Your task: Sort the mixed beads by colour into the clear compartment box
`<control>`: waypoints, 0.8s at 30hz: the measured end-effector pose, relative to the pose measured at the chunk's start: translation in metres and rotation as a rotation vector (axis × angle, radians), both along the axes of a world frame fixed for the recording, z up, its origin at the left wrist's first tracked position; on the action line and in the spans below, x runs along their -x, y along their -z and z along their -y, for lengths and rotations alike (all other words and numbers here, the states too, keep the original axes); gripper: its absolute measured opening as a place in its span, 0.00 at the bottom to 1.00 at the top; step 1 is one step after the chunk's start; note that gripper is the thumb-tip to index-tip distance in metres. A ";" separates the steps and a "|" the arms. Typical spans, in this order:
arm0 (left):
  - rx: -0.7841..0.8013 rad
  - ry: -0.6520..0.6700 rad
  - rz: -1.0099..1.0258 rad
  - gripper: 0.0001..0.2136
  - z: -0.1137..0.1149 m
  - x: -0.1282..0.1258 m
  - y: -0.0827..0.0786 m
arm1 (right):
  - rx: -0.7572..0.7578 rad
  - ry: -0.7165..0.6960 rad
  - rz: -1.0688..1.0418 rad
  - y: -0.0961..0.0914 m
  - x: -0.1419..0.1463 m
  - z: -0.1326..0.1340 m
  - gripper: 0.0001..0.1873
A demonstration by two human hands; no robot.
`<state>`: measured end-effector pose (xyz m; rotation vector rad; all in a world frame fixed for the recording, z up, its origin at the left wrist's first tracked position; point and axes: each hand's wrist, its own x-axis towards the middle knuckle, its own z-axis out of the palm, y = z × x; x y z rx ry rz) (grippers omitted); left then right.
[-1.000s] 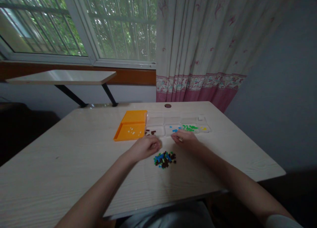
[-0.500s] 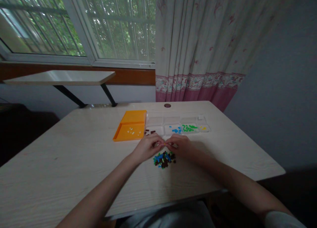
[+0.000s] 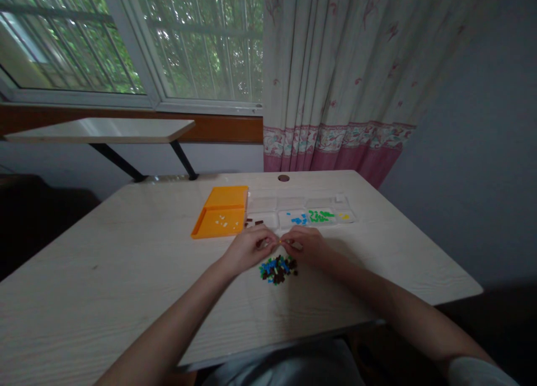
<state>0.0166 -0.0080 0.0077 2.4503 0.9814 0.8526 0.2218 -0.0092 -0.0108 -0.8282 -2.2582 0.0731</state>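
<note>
My left hand [image 3: 248, 249] and my right hand [image 3: 305, 245] meet fingertip to fingertip over the table, just behind a small pile of mixed blue, green and dark pieces [image 3: 277, 269]. Both hands are pinched closed around something tiny and yellowish between them, too small to name. Beyond the hands lies a clear compartment tray [image 3: 268, 205] holding sorted brown, blue, green and yellow pieces. To its left sits an orange tray [image 3: 220, 221] with a few white pieces in it.
The light wooden table [image 3: 126, 274] has a round cable hole [image 3: 283, 178] at its far edge. Behind it are a window, a folding shelf [image 3: 100, 130] on the left and a pink-trimmed curtain [image 3: 335, 84] on the right.
My right hand drew back from the clear tray toward my left hand, and the two now pinch together above the pile. In the last half second almost nothing moved.
</note>
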 end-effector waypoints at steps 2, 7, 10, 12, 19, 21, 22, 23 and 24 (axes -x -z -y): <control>0.043 0.034 -0.056 0.06 -0.003 0.005 0.001 | -0.023 0.032 0.003 -0.002 -0.003 -0.002 0.09; 0.160 0.164 -0.213 0.06 -0.011 0.013 0.007 | -0.120 0.108 0.002 -0.007 -0.013 -0.007 0.11; 0.191 0.168 -0.258 0.05 -0.012 0.013 0.008 | -0.176 0.113 -0.022 -0.010 -0.016 -0.008 0.11; 0.191 0.165 -0.264 0.05 -0.011 0.012 0.007 | -0.196 0.112 -0.036 -0.011 -0.017 -0.008 0.11; 0.202 0.150 -0.249 0.06 -0.010 0.012 0.007 | -0.221 0.128 -0.039 -0.010 -0.015 -0.007 0.11; 0.204 0.150 -0.248 0.05 -0.011 0.013 0.008 | -0.231 0.136 -0.007 -0.011 -0.017 -0.009 0.11; 0.202 0.152 -0.248 0.05 -0.011 0.013 0.009 | -0.237 0.136 0.029 -0.012 -0.020 -0.011 0.11; 0.198 0.153 -0.249 0.05 -0.011 0.013 0.010 | -0.240 0.135 0.079 -0.014 -0.024 -0.013 0.11; 0.193 0.153 -0.249 0.05 -0.011 0.013 0.011 | -0.231 0.133 0.144 -0.017 -0.031 -0.017 0.11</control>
